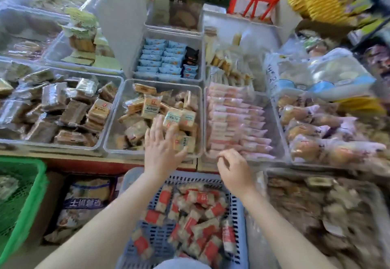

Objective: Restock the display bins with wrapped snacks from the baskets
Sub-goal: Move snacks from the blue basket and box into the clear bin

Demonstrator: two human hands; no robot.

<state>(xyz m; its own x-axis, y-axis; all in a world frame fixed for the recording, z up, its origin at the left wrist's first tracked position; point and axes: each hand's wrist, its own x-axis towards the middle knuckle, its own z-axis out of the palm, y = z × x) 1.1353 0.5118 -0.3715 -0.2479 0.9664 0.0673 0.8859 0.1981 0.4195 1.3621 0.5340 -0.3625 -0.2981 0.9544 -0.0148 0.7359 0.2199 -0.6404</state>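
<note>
**Restocking under way, blue basket far from empty**

The wrapped snacks (185, 216) still to be shelved, red-and-clear packets, lie in a loose heap in the blue basket (239, 216) nearest the person, below the front edge of the worktop (88, 164). The heap covers most of the basket floor, so by my reading much of the job remains.

Directly above it, the middle clear bin (114, 121) holds tan wrapped packets tumbled in no order, with bare patches along its left side. The left hand (161, 148) reaches over them, fingers (157, 126) straight and spread, touching or just above the packets; it holds nothing I can see. The right hand (234, 167) hovers at the near rim of the pink-snack bin (274, 119), fingers loosely curled and apparently empty. That bin's pink packets lie in neat rows and it looks well filled.

A green basket (31, 184) stands to the left, its contents blurred.
</note>
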